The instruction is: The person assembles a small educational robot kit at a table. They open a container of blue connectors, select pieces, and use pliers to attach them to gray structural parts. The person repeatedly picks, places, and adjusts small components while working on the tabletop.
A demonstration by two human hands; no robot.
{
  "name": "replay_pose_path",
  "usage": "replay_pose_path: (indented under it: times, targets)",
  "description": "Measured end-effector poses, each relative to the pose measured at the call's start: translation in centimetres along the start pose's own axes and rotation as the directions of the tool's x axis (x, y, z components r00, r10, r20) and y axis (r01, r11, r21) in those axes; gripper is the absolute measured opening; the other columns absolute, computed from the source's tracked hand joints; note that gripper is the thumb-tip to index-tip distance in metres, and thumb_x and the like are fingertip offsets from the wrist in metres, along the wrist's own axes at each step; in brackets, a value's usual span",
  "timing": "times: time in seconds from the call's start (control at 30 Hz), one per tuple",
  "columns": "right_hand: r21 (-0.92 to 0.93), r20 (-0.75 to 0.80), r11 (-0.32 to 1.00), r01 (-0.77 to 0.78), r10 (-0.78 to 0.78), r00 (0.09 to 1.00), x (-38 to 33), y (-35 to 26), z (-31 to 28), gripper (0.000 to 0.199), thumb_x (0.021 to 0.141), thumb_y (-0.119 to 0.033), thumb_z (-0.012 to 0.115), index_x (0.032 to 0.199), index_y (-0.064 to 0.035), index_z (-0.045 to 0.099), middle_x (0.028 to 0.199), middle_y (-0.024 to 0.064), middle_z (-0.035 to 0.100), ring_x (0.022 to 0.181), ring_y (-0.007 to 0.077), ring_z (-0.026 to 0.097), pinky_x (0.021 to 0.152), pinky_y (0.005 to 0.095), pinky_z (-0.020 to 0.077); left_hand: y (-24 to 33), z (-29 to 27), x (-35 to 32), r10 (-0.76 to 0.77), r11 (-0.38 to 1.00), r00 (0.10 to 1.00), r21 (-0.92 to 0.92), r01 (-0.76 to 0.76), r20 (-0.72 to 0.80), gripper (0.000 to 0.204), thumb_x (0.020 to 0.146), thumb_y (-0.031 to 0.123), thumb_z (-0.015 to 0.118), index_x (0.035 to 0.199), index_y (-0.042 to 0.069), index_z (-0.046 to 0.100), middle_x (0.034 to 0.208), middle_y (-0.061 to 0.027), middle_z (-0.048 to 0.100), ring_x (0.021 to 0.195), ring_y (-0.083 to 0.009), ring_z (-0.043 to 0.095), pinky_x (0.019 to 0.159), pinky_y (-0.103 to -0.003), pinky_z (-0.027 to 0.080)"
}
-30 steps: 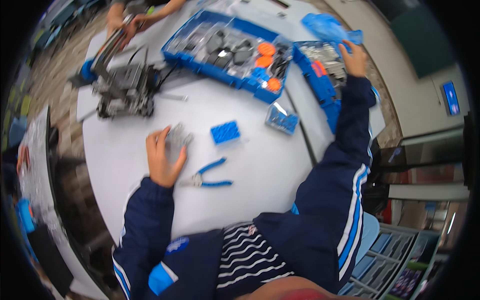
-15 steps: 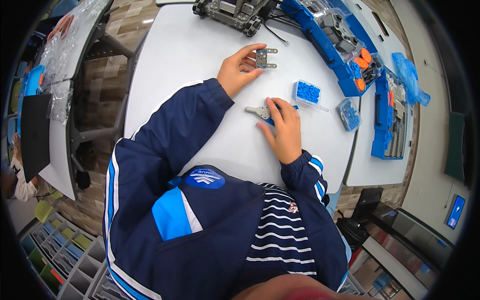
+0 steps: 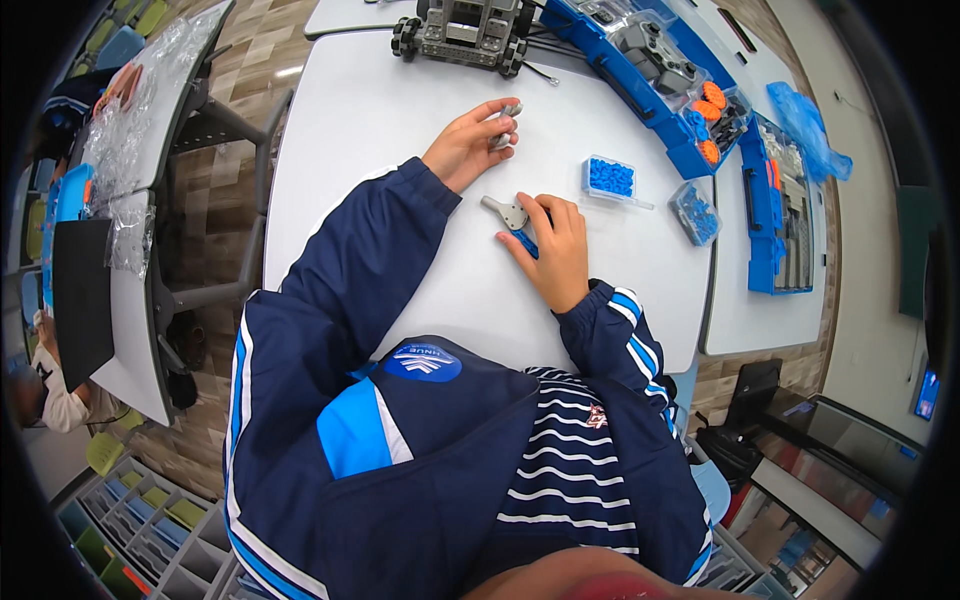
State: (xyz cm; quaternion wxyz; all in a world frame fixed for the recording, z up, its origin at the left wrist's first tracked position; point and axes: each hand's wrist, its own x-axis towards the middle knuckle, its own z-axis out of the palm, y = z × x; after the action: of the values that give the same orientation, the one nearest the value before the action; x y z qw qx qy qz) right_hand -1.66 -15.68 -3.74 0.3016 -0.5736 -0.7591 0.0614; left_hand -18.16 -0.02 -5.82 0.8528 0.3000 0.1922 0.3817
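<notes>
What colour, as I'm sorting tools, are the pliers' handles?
The handles are blue, clearest in the head view.

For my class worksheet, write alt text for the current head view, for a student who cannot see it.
A person's left hand holds a small grey part, and the right hand rests over blue-handled pliers on a white table. To the right is a small box of blue pieces; farther back are an open blue case and a wheeled machine.
</notes>
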Motion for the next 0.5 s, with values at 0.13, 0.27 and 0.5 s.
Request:
replay_pose_path:
  times: [0.13,0.27,0.5]
  targets:
    - [0.174,-0.155,0.980,-0.100,0.127,0.980,1.6,-0.6,-0.5,0.055,0.091,-0.029,0.075,0.132,0.0025,0.056,0.110,0.0159,0.061,0.098,0.0306,0.058,0.084,0.0409,0.0476,-0.3,0.9,-0.3,0.020,0.962,0.999,0.270,-0.028,0.032,0.044,0.101,0.015,0.059,0.142,0.007,0.049,0.104,-0.0026,0.060,0.086,-0.0119,0.056,0.086,-0.030,0.049]
    - [0.485,-0.113,0.822,-0.299,0.398,0.910,4.1,-1.4,-0.6,0.056,0.098,-0.033,0.067,0.134,0.0062,0.051,0.104,0.0178,0.062,0.083,0.0300,0.062,0.074,0.0390,0.0516,-1.9,2.9,-2.0,0.293,0.419,0.935,0.852,-0.312,0.199,0.041,0.100,0.011,0.055,0.140,0.006,0.048,0.099,-0.0095,0.063,0.086,-0.0196,0.061,0.082,-0.032,0.050]
    - [0.307,-0.191,0.924,-0.229,0.296,0.936,4.3,-1.1,0.4,0.023,0.103,-0.019,0.057,0.106,0.0033,0.062,0.094,0.0185,0.063,0.083,0.0384,0.063,0.070,0.0442,0.0497,-3.5,4.8,-3.5,0.348,-0.083,0.890,0.955,-0.284,0.295,0.034,0.100,0.017,0.056,0.128,-0.002,0.046,0.088,-0.0246,0.068,0.080,-0.0405,0.069,0.070,-0.044,0.055]
